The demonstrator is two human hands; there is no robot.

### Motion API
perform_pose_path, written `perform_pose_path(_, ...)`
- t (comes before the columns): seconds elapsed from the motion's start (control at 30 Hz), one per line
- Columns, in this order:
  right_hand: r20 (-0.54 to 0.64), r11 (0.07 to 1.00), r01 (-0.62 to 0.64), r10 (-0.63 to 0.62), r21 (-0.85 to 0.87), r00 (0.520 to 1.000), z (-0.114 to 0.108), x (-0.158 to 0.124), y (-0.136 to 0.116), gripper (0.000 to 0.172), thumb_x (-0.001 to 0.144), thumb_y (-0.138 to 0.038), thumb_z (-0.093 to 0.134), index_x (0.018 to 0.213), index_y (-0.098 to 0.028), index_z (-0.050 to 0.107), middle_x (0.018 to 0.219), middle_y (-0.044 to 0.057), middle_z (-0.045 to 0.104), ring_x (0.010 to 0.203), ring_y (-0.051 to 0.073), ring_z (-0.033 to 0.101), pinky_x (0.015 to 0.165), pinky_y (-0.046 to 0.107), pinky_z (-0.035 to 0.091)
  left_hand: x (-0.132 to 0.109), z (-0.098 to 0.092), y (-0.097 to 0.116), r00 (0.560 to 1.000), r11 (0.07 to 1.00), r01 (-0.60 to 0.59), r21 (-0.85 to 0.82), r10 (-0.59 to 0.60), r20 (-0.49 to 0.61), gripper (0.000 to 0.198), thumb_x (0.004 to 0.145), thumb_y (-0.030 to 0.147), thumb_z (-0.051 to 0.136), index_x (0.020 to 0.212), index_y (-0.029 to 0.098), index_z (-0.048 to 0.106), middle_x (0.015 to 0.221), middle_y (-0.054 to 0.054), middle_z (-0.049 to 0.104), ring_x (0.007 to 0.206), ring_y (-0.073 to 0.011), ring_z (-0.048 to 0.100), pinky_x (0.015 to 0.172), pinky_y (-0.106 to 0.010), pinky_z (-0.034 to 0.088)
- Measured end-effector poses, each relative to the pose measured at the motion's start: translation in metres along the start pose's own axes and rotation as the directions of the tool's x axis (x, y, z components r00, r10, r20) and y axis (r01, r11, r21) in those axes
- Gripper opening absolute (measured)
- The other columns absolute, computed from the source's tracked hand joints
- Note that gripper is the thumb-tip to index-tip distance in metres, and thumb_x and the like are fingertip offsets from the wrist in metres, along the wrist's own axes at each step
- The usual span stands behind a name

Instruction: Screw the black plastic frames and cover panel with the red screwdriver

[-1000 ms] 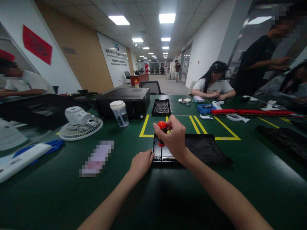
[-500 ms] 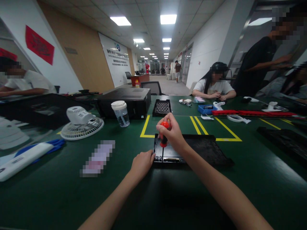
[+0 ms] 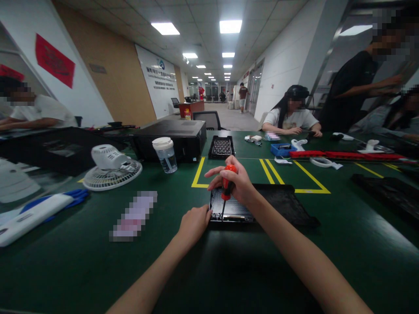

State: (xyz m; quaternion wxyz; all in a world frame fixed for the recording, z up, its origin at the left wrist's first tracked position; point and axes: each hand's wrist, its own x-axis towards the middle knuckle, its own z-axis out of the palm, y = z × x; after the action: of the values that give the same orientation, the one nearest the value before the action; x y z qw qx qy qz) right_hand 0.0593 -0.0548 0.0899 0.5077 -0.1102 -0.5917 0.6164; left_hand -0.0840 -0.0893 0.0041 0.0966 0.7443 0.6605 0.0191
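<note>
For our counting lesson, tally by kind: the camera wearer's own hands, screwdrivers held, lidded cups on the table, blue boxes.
Own hands, left hand and right hand: 2
Screwdriver: 1
Lidded cup: 1
Blue box: 1
Total: 5

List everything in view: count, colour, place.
screwdriver: one, red-black, in right grip
panel: one, black, under screwdriver
tray: one, black, beyond panel
cup: one, clear, before case
case: one, black, behind cup
fan: one, white, left of cup
pixelated items: two, pale, on table
box: one, blue, right of tray
tape lines: several, yellow, on table
table: one, green, foreground
posters: two, red, left wall
ceiling lights: several, white, overhead
people: five or more, varied clothing, background
unclear items: several, mixed colours, on table
left grip: one, bare, at panel edge
right grip: one, bare, holding screwdriver
</note>
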Motion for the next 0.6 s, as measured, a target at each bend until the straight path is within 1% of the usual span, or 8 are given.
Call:
perform_pose_path(0.07, -0.005, 1.0, 0.004, -0.004, -0.02, 1.0, -0.0013, 0.0004, 0.0005, 0.039, 0.073, -0.03, 0.058, 0.08, -0.025, 0.02, 0.079, 0.001, 0.067, 0.047, 0.013, 0.06, 0.05, 0.028, 0.048, 0.0001, -0.0005, -0.0002, 1.0, 1.0, 0.003, -0.002, -0.003, 0.005, 0.037, 0.089, 0.042, 0.03, 0.105, 0.022, 0.057, 0.093, -0.009, 0.066, 0.087, -0.0211, 0.063, 0.072, -0.029, 0.046)
perform_pose_path(0.17, -0.025, 0.999, 0.022, -0.023, -0.037, 0.999, -0.0027, 0.001, 0.0019, 0.034, 0.075, -0.027, 0.055, 0.082, -0.025, 0.022, 0.073, -0.003, 0.065, 0.036, 0.007, 0.048, 0.043, 0.022, 0.043, 0.0009, -0.0002, -0.0007, 1.0, 1.0, -0.002, 0.0, 0.002, 0.009, 0.037, 0.089, 0.042, 0.029, 0.105, 0.023, 0.057, 0.093, -0.009, 0.067, 0.087, -0.0209, 0.063, 0.072, -0.029, 0.046)
perform_pose_path(0.27, -0.032, 0.999, 0.032, -0.033, -0.024, 0.999, -0.0028, 0.0006, 0.0025, 0.03, 0.076, -0.024, 0.055, 0.086, -0.025, 0.027, 0.06, -0.009, 0.057, 0.032, 0.005, 0.038, 0.037, 0.018, 0.037, 0.0017, 0.0012, -0.0014, 1.0, 1.0, -0.005, 0.009, 0.005, -0.001, 0.037, 0.089, 0.042, 0.03, 0.104, 0.023, 0.057, 0.092, -0.009, 0.067, 0.086, -0.0217, 0.063, 0.071, -0.03, 0.046)
perform_pose_path(0.33, -0.03, 1.0, 0.019, -0.02, -0.024, 0.999, -0.0024, -0.0002, 0.0021, 0.028, 0.076, -0.024, 0.056, 0.089, -0.025, 0.031, 0.055, -0.011, 0.05, 0.033, 0.005, 0.037, 0.036, 0.017, 0.035, 0.0019, 0.002, -0.0018, 1.0, 1.0, -0.012, 0.013, 0.012, -0.012, 0.036, 0.089, 0.042, 0.03, 0.104, 0.024, 0.057, 0.091, -0.009, 0.067, 0.085, -0.0222, 0.063, 0.07, -0.031, 0.046)
perform_pose_path(0.4, -0.024, 1.0, -0.002, 0.002, -0.03, 1.0, -0.002, -0.0012, 0.0015, 0.027, 0.076, -0.026, 0.056, 0.09, -0.024, 0.033, 0.053, -0.012, 0.046, 0.034, 0.004, 0.036, 0.037, 0.016, 0.035, 0.0019, 0.0024, -0.0019, 1.0, 1.0, -0.021, 0.013, 0.021, -0.019, 0.036, 0.089, 0.042, 0.03, 0.104, 0.024, 0.057, 0.09, -0.009, 0.067, 0.084, -0.0223, 0.064, 0.069, -0.031, 0.046)
perform_pose_path(0.6, 0.021, 1.0, -0.011, 0.012, -0.023, 1.0, -0.003, -0.0015, 0.0034, 0.021, 0.077, -0.028, 0.056, 0.09, -0.022, 0.04, 0.052, -0.011, 0.045, 0.035, 0.004, 0.036, 0.037, 0.016, 0.033, 0.002, 0.0025, -0.0016, 1.0, 1.0, -0.017, 0.006, 0.017, -0.02, 0.036, 0.089, 0.041, 0.03, 0.105, 0.023, 0.057, 0.091, -0.009, 0.067, 0.084, -0.0212, 0.063, 0.072, -0.03, 0.046)
